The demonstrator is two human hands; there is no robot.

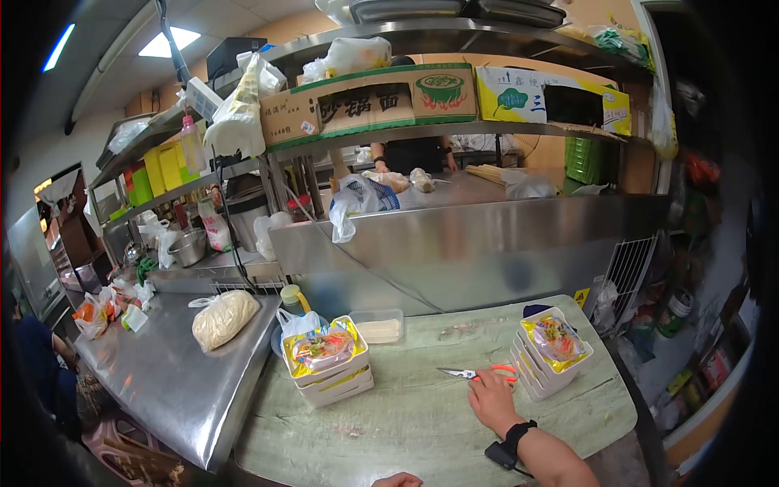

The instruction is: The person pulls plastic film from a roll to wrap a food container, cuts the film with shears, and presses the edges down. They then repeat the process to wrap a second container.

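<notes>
A pair of scissors (460, 373) with orange handles lies on the pale green board (422, 414), blades pointing left. My right hand (492, 399) is on its handles, fingers bent over them. At the bottom edge only a bit of my left hand (398, 480) shows, low over the near side of the board; its fingers are mostly cut off. Right of the scissors stands a stack of white baskets (537, 375), topped by a colorful yellow food packet (558, 337). A second white basket stack (337, 388) on the left bears similar packets (324, 349).
Behind the left stack are a clear plastic tub (377, 326) and a yellow-capped bottle (294, 299). A bag of pale food (225, 319) lies on the steel counter (174, 365). Shelves with cardboard boxes (369, 105) rise ahead; a person (414, 158) stands behind them.
</notes>
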